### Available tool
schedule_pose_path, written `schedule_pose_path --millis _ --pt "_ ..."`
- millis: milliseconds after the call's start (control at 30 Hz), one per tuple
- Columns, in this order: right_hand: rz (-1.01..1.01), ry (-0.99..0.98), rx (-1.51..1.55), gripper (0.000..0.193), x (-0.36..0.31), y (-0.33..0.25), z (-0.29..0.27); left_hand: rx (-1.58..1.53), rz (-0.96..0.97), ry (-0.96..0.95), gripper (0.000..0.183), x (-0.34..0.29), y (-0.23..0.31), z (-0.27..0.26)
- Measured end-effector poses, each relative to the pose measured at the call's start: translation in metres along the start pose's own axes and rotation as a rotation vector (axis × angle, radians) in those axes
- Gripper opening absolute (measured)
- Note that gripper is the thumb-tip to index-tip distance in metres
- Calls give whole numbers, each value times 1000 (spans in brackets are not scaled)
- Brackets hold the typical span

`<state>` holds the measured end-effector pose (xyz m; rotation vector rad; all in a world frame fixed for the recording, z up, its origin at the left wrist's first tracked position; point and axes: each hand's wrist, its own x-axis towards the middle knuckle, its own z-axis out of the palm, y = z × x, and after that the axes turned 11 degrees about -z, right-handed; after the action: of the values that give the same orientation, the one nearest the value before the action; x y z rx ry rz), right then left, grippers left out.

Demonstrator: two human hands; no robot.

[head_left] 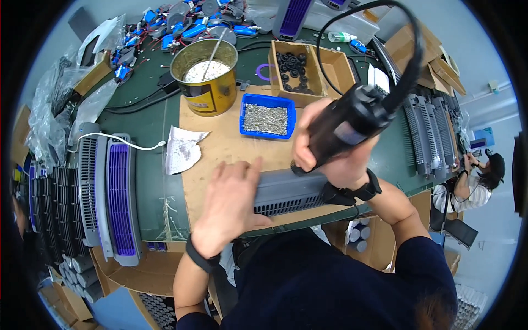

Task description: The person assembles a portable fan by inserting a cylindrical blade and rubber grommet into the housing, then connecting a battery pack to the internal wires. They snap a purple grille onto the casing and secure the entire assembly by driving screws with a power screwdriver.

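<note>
A long grey slotted housing [289, 190] lies on a cardboard sheet in front of me. My left hand [231, 192] rests on its left end, fingers stretched over the top and thumb along the near side. My right hand [344, 159] is wrapped round a black corded electric screwdriver [346, 124], held at a tilt over the housing's right part. The tool's lower tip is mostly hidden behind my fingers, so I cannot tell whether it touches the housing. Just beyond the housing stands a blue tray [268, 133] full of small metal screws.
A yellow tin [212, 102] with a stick stands behind the tray. Beside it are wooden boxes [294, 99] holding black round parts. Torn paper [183, 149] lies left. Purple-grey housings [121, 192] line the left edge, grey ones [426, 135] the right. Another person [467, 184] sits far right.
</note>
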<state>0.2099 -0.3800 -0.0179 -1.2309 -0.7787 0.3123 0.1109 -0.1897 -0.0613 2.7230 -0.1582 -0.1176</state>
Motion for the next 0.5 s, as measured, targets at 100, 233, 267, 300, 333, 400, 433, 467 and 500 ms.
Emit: schedule_pose_path --millis 100,233,267,300,333,400,433,467,500 --pt "-195 -7 197 104 16 -5 9 -126 -113 30 107 -15 -24 -15" --pt "-149 -12 249 104 41 8 51 -261 -185 -17 99 -24 -37 -7" --pt "-143 -20 179 104 47 15 56 -299 -206 -50 97 -22 -37 -6" --pt "-131 -21 192 101 50 23 61 -338 -227 -84 95 -20 -35 -6" --pt "-116 -11 211 99 53 30 64 -347 -220 -80 87 -19 -34 -7" --pt "-69 1 234 94 56 37 71 -344 -237 -97 84 -18 -31 -10" --pt "-68 -2 234 94 57 41 72 -342 -249 -117 81 -17 -31 -10" --pt "-50 -24 220 94 58 45 73 -382 -241 -96 77 -18 -32 -8" --pt "-31 -45 205 93 59 49 73 -384 -242 -93 77 -20 -35 -4"
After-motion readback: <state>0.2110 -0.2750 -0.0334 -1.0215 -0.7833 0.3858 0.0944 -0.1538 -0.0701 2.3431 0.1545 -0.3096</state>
